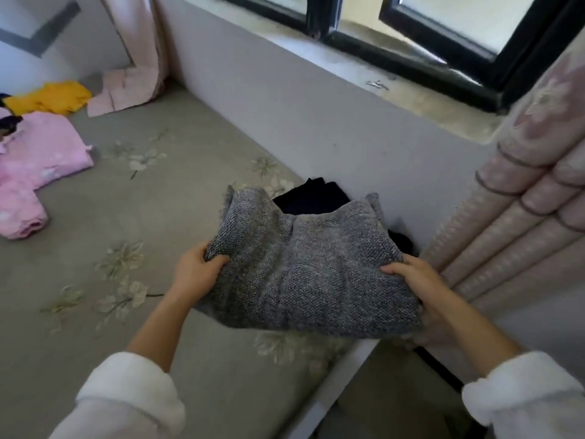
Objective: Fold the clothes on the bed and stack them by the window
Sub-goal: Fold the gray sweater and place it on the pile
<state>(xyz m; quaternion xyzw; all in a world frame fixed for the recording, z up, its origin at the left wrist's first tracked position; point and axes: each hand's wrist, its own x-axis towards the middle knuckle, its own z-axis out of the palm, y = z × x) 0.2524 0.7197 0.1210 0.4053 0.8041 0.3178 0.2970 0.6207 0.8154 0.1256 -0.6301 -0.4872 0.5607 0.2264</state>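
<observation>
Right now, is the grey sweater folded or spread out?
Folded: the grey sweater is a compact, layered bundle, gripped at either side by the left hand and the right hand.

A stone sill [427, 99] tops a grey wall [285, 106]. On the sill lies a small metal piece [376, 84]. Beyond the sill's left end hangs a plain pink curtain [139, 42], its hem pooled below. At the sill's right end, a patterned pink curtain [522, 217] with grey scalloped trim hangs in folds.
</observation>
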